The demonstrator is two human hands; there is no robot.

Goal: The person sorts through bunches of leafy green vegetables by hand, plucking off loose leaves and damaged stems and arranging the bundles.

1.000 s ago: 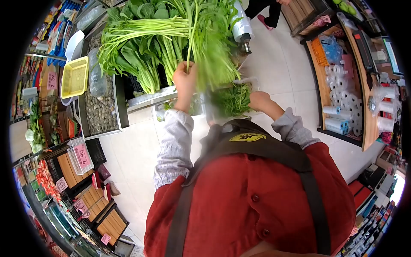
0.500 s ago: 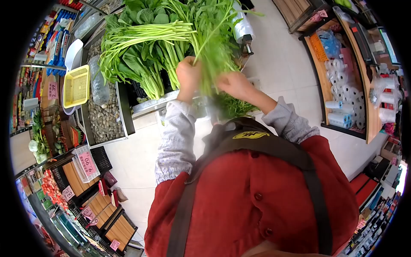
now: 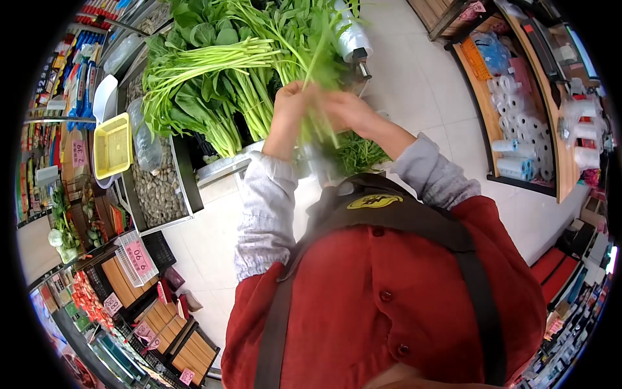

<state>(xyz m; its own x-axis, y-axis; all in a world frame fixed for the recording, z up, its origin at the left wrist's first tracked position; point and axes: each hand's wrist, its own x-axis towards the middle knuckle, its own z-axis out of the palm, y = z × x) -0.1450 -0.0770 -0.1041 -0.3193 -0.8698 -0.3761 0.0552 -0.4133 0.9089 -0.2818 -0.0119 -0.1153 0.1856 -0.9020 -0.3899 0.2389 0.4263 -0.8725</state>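
My left hand (image 3: 289, 111) is closed at the front edge of the vegetable display, its fingers around long leafy green stems (image 3: 317, 61). Close against it, my right hand (image 3: 351, 114) is closed on the same stems; motion blurs the fingertips and part of the greens. Stem ends hang down below both hands. Just behind lie bundled leafy greens (image 3: 214, 126) with thick pale stalks, and more stalks (image 3: 220, 57) are laid crosswise over them. Under my right wrist sits a heap of thin green leaves (image 3: 359, 154).
A roll of clear plastic bags (image 3: 352, 37) stands right of the greens. To the left are a yellow basket (image 3: 113, 146) and a tray of small shellfish or pebbles (image 3: 157, 198). Shelving with white rolls (image 3: 518, 123) is at the right.
My right hand has moved left, so both hands are now nearly together at the stems. The held greens have shifted with them, and the whole view has moved slightly.
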